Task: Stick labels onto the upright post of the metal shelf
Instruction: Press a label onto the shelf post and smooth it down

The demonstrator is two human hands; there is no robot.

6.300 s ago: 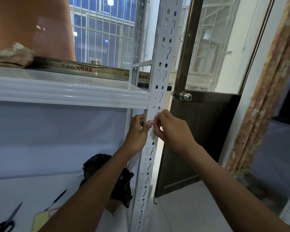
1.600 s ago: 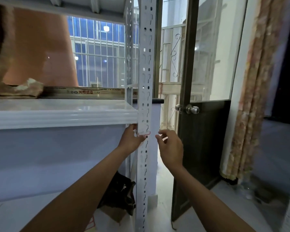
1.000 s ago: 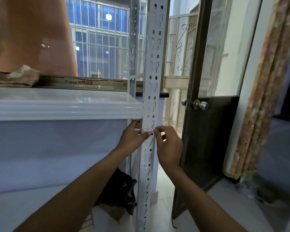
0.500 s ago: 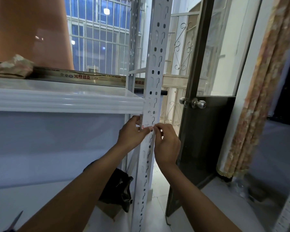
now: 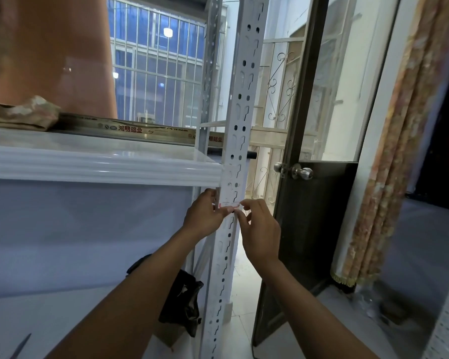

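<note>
L hand (image 5: 205, 219) grips white perforated metal post (image 5: 240, 120), thumb on btm edge of white red-edged label (image 5: 229, 196). R hand (image 5: 260, 230) pinches label's lower-right corner.

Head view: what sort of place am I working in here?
Probably a home storage room beside a balcony: a slotted metal shelf post, a door with a round knob, a barred window and a patterned curtain.

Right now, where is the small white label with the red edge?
In the head view's centre, the label sits on the perforated white metal post, just below the white shelf edge; left hand and right hand hold its lower edge.
</note>
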